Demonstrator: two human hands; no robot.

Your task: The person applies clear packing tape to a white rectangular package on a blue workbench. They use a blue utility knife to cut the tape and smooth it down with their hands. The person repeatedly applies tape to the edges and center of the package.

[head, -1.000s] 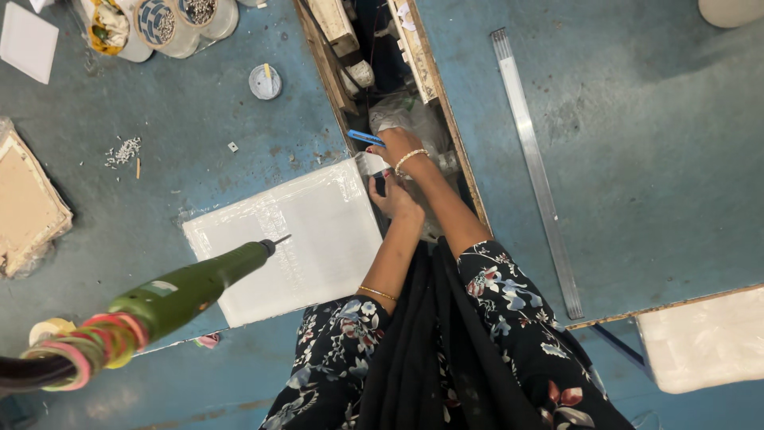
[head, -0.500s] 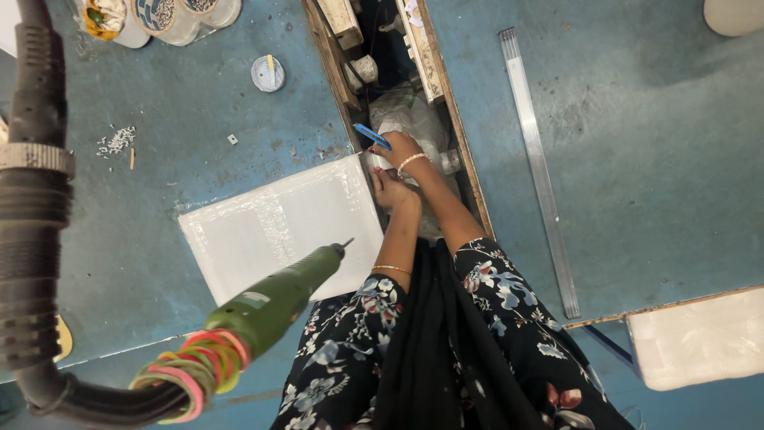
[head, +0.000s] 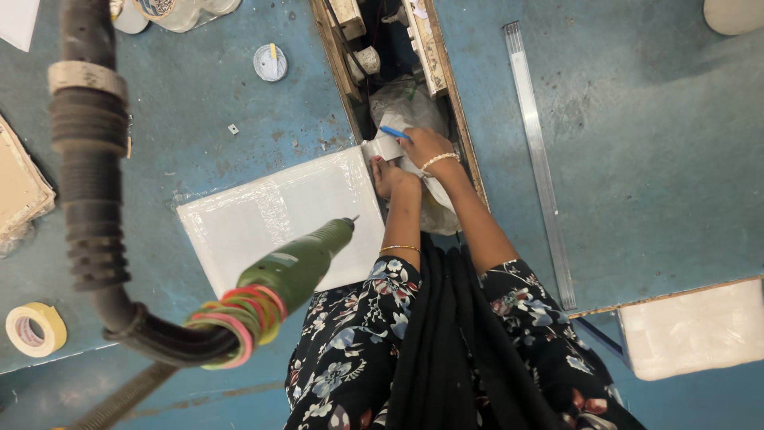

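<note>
White piece [head: 387, 147] over the gap between the two blue tabletops, at the white slab's [head: 270, 215] corner. Right hand [head: 426, 147] grips a blue pen [head: 395, 133], tip on the piece. Left hand [head: 390, 177] curled just below, touching the piece; exact grip unclear. Green rotary tool [head: 298, 261] hangs in the foreground on a black hose [head: 87, 199]. Metal ruler [head: 541, 159] right; tape roll [head: 33, 328] far left

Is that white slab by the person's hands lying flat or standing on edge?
Lying flat: the white slab shows its broad face upward on the blue table, beside the left hand.
</note>
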